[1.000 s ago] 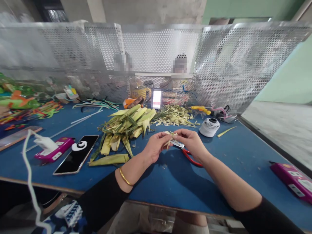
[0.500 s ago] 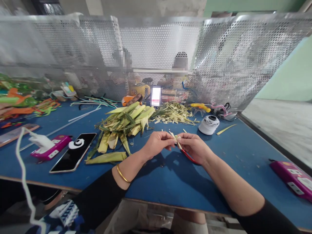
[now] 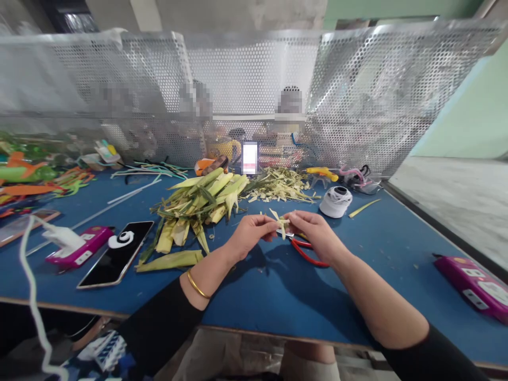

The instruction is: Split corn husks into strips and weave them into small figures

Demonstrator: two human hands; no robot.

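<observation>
Distinctly pale, crosswise husk strips (image 3: 283,224)

I've got ribbed, papery husks (image 3: 214,188) on feed; left of them, a glossy black phone (image 3: 109,267); right, a dull fibrous strip (image 3: 283,227), smooth red scissor handles (image 3: 300,254); behind, shiny perforated metal screen (image 3: 254,69); beneath, matt blue surface (image 3: 254,299).

Can't make out exact crossing of pale strips (image 3: 283,225), too small. Can't see all of scissors (image 3: 296,244), partly behind right hand (image 3: 319,233). Can't see end of purple box (image 3: 470,283) past right edge. Can't discern people (image 3: 289,100) clearly behind mesh (image 3: 246,66), blurred.
</observation>
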